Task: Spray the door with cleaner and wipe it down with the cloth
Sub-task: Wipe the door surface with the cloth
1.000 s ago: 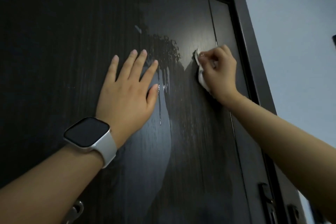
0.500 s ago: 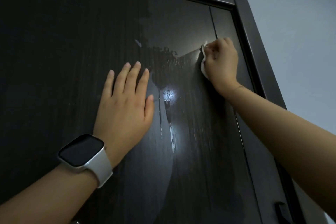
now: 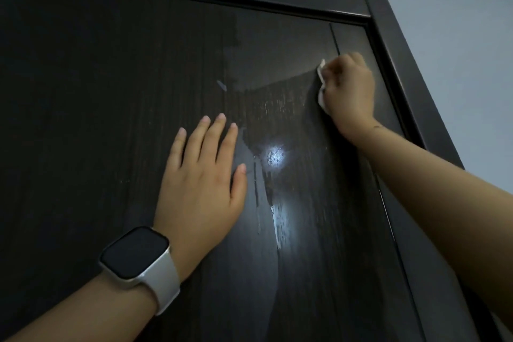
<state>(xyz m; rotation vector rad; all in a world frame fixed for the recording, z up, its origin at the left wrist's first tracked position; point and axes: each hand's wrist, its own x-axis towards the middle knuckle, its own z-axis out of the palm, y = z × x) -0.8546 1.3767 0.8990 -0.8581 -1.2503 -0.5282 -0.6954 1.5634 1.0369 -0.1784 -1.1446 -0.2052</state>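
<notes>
Head view: cloth (image 3: 321, 89) sits bunched in the right hand (image 3: 348, 91), pressed against the door (image 3: 111, 91) near its upper right corner. Fingers curl round it in a fist. Left hand (image 3: 201, 180) lies flat on the door, fingers straight, beside wet streaks (image 3: 273, 175). Most of the cloth is hidden behind the fist.

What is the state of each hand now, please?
Left hand: open, fingers straight, flat against the door.
Right hand: closed around the white cloth, pressing it on the door.
</notes>
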